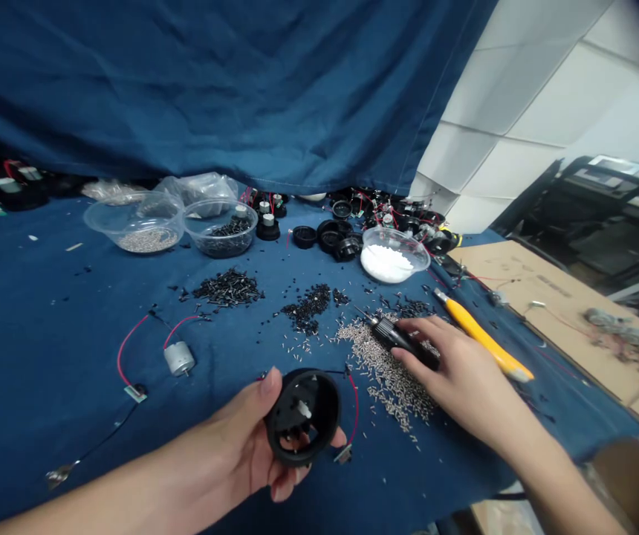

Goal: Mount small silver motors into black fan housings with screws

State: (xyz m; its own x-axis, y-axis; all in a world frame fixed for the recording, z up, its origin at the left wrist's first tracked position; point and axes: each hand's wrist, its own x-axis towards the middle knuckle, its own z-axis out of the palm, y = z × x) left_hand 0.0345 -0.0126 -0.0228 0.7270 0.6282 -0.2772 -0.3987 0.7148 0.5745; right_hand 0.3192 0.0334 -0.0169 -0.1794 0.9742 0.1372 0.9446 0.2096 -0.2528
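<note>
My left hand point(258, 438) is wrapped around a round black plastic housing point(328, 416), its open side facing up toward me. Inside the housing a small white part shows, and a red wire point(356, 401) with a little circuit board point(344, 453) hangs off its right side. With its fingers around the handle, my right hand point(453, 364) grips a black screwdriver point(400, 340), whose thin tip points to the upper left. The screwdriver lies low over a spread of small silver screws point(372, 357). A yellow-handled tool point(484, 338) rests just right of that hand.
Piles of black screws point(229, 287) and smaller black pieces point(305, 306) lie mid-table. Behind stand clear bowls, one with white bits point(386, 261). A wired silver motor point(179, 359) is at left. Black housings point(333, 236) sit at the back, below a blue curtain point(213, 89). Cardboard point(509, 267) lies right.
</note>
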